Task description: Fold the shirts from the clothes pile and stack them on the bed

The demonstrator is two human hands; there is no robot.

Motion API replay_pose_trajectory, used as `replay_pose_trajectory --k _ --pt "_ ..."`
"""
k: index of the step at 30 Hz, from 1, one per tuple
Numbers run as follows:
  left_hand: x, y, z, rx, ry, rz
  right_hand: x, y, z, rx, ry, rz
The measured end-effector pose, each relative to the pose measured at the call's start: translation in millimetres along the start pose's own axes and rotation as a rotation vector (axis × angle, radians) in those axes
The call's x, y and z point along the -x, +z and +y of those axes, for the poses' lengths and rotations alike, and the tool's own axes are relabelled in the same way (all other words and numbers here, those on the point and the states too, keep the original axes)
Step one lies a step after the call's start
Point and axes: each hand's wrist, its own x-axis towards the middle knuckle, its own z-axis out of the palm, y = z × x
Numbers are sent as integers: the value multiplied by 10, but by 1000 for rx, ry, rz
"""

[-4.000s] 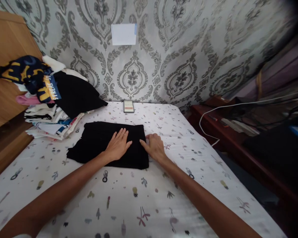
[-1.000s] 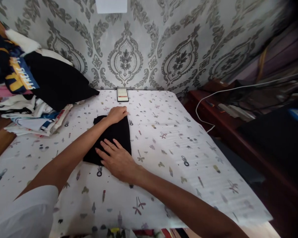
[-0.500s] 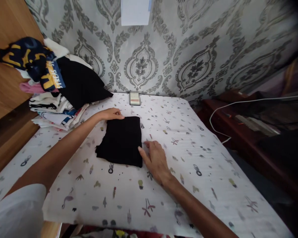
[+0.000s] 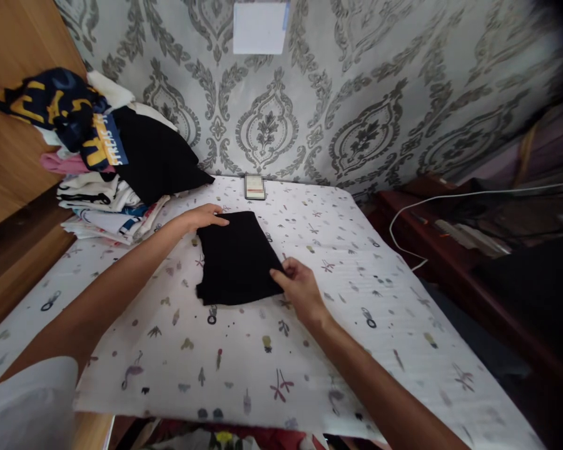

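Note:
A folded black garment (image 4: 239, 259) lies on the white printed sheet (image 4: 244, 381), its lower left side uneven. My left hand (image 4: 205, 217) is at its upper left corner, thumb on top of the cloth and fingers bent at the far edge, closed on it. At the right edge my right hand (image 4: 300, 284) pinches the cloth between thumb and fingers, drawing that corner out to the right. The exact layers in each grip are hidden.
On the left, folded clothes (image 4: 101, 206) are stacked under a loose black garment (image 4: 157, 156) and a navy-and-yellow one (image 4: 56, 106). A small framed card (image 4: 254, 186) lies by the patterned wall. A white cable (image 4: 431, 199) crosses dark red furniture (image 4: 403, 215) at right.
My right hand has closed on the garment's right edge and pulled it rightward, slanting that side. My left hand has shifted slightly left, with its thumb now over the cloth.

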Motion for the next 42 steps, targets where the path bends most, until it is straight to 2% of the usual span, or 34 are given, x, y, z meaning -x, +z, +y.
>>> replay_pose_trajectory --k 4,7,10,13,16,20,23,26,30,33,37,42 --pt "229 17 -66 235 -210 -39 -136 -13 -63 -421 262 71" --pt "341 33 -90 400 -292 -15 -36 45 -102 -540 324 43" --pt "358 36 -85 466 -318 30 152 127 -114 -594 362 -6" --pt "335 42 -29 489 -330 -54 287 226 -78 -584 436 -80" --pt "340 62 59 499 -348 -159 320 325 -21 -535 522 -103" --pt "411 106 131 541 -341 -161 291 320 -21 -543 515 -156" --pt "472 154 163 644 -319 -181 249 129 -92 -604 441 -168" --pt "515 244 265 763 -291 -191 162 -187 -183 -596 375 -131" --pt "470 467 515 880 -268 -189 -50 -653 -234 -526 293 -14" --pt "301 687 713 871 -228 -206 -307 -981 -195 -464 231 51" --pt "-91 985 1024 865 -167 -221 -870 -1399 -183 -353 172 142" --pt "-739 1314 1513 921 -120 1 -1883 -1880 -385 -242 111 241"
